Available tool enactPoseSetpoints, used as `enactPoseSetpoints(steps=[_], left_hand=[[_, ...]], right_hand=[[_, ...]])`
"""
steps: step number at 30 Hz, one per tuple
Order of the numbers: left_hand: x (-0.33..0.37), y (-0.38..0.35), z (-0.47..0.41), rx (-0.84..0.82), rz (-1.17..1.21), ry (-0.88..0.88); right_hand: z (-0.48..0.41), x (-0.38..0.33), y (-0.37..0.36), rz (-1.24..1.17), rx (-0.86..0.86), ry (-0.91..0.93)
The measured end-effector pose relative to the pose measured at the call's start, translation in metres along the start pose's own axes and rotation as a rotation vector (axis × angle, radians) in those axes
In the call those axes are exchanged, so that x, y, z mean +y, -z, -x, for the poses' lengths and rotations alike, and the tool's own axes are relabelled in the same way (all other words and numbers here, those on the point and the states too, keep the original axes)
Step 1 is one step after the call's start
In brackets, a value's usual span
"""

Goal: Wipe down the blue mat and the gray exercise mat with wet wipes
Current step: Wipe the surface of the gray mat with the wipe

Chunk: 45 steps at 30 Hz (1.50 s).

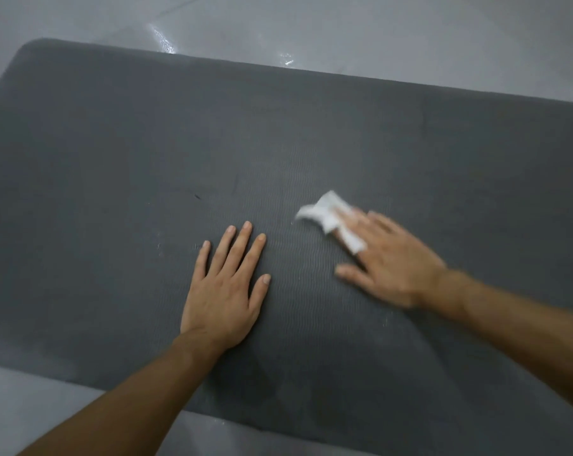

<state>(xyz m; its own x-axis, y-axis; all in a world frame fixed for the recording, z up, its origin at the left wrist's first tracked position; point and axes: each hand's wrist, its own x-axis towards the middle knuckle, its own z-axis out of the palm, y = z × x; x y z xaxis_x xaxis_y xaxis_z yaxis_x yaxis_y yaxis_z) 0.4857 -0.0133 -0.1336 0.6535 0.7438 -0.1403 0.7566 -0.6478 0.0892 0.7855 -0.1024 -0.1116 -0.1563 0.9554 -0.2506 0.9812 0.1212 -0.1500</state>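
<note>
Right grip (pixel 387 258) presses the wet wipe (pixel 328 213) with flat fingers on the gray mat (pixel 114 143); left grip (pixel 226 291) lies flat and open beside it. Wiping of this mat seems in progress; the blue mat is not visible.

Left hand (pixel 224 291) flat on gray exercise mat (pixel 120 153); right hand (pixel 387 261) presses white wet wipe (pixel 331 215) beneath its fingertips.

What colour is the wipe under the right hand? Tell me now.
White: the wipe shows best in the head view, against the gray mat.
</note>
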Motion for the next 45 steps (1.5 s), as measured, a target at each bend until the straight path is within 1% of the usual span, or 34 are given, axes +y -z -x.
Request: enactPoseSetpoints(steps=[2, 3, 6, 8, 9, 13, 16, 18, 19, 20, 22, 24, 26, 28, 30, 31, 33, 36, 37, 40, 41, 43, 45], left_hand=[[0.0, 0.0, 0.0, 0.001, 0.012, -0.001], [-0.001, 0.0, 0.0, 0.0, 0.012, -0.001], [-0.002, 0.0, 0.001, 0.009, 0.015, 0.003], [-0.002, -0.001, 0.001, 0.017, 0.016, 0.001], [-0.001, -0.002, 0.001, 0.024, 0.022, -0.002], [-0.007, -0.002, 0.001, 0.029, 0.069, -0.033], [-0.017, -0.002, 0.004, 0.015, 0.079, -0.074], [-0.019, -0.001, 0.007, 0.018, 0.06, -0.088], [-0.019, -0.001, 0.008, 0.022, 0.049, -0.085], [-0.017, 0.0, 0.007, 0.026, 0.038, -0.077], [-0.013, 0.001, 0.007, 0.026, 0.027, -0.055], [-0.011, 0.0, 0.007, 0.026, 0.027, -0.048], [-0.01, -0.001, 0.007, 0.036, 0.029, -0.041], [-0.008, -0.001, 0.008, 0.042, 0.034, -0.031], [-0.006, -0.002, 0.009, 0.046, 0.034, -0.011], [-0.005, -0.002, 0.009, 0.047, 0.036, 0.001], [-0.002, -0.003, 0.011, 0.045, 0.047, 0.019], [0.006, -0.004, 0.013, 0.032, 0.061, 0.058], [0.01, -0.004, 0.014, 0.028, 0.064, 0.072], [0.026, -0.004, 0.016, 0.014, 0.07, 0.084], [0.032, -0.004, 0.016, 0.007, 0.068, 0.071], [0.044, -0.004, 0.015, 0.001, 0.064, 0.031], [0.059, -0.003, 0.01, -0.007, 0.048, -0.054]], right_hand=[[-0.028, 0.029, 0.016, -0.035, 0.01, -0.19], [-0.039, 0.036, 0.021, -0.051, 0.009, -0.235], [-0.051, 0.024, 0.02, -0.124, 0.029, -0.246], [-0.043, -0.003, 0.013, -0.13, 0.006, -0.164], [-0.037, -0.019, 0.006, -0.094, 0.001, -0.097], [0.001, -0.083, -0.021, -0.008, 0.012, 0.246], [0.025, -0.098, -0.028, -0.01, -0.081, 0.401], [0.027, -0.083, -0.024, 0.009, -0.103, 0.448], [0.023, -0.069, -0.021, 0.023, -0.1, 0.423], [0.016, -0.053, -0.016, 0.029, -0.076, 0.355], [0.0, -0.011, -0.003, -0.015, 0.015, 0.142], [-0.009, 0.034, 0.01, -0.135, 0.112, -0.111], [-0.01, 0.073, 0.013, -0.178, 0.158, -0.326], [-0.004, 0.093, 0.009, -0.146, 0.132, -0.423], [0.005, 0.079, 0.0, -0.171, 0.103, -0.434], [0.011, 0.063, -0.005, -0.181, 0.095, -0.414], [0.031, 0.023, -0.014, -0.157, 0.067, -0.31], [0.078, -0.041, -0.032, -0.087, 0.061, -0.042], [0.095, -0.058, -0.04, -0.072, 0.035, 0.042], [0.135, -0.084, -0.055, -0.007, -0.017, 0.226], [0.144, -0.083, -0.057, 0.012, -0.023, 0.255], [0.153, -0.067, -0.057, 0.002, -0.043, 0.24], [0.156, -0.04, -0.054, -0.009, -0.031, 0.127]])
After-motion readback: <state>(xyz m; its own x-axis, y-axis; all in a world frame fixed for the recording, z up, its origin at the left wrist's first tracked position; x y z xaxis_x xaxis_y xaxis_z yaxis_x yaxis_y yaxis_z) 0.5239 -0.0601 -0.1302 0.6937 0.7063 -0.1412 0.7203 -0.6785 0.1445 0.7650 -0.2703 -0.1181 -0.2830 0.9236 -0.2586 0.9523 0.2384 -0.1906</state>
